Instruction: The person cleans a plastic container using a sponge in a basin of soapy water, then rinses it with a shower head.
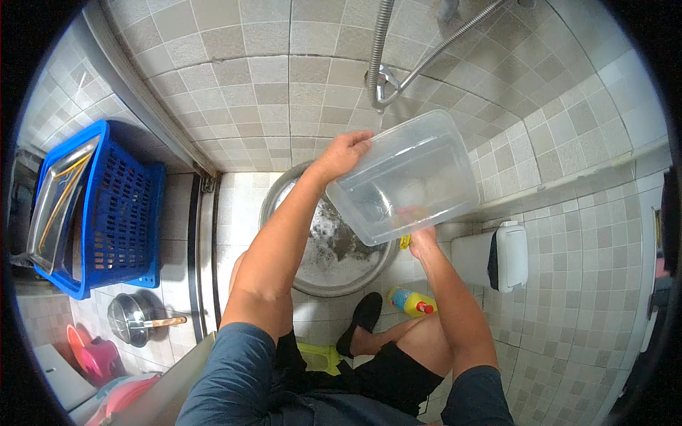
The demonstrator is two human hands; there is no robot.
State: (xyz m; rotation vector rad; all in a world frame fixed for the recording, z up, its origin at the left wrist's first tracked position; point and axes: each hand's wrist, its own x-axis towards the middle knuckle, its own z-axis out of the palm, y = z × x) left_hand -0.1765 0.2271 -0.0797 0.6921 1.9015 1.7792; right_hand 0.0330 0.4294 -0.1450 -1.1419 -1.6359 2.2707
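Both hands on the clear plastic tub (408,177), left hand (344,150) gripping its rim, right hand (420,238) pressed underneath; looks light, wet, slippery.

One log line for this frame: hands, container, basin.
left hand: grips clear plastic container rim | right hand: under container's lower edge | container: tilted above sudsy metal basin | yellow bottle: lying on floor

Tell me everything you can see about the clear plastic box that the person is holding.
The clear plastic box is rectangular, see-through and lidless, with rounded corners. It looks wet inside. It is held tilted above the round metal basin of soapy water, its opening turned toward the person. The left hand grips its upper left rim; the right hand reaches inside near the lower edge, seemingly with something yellow.
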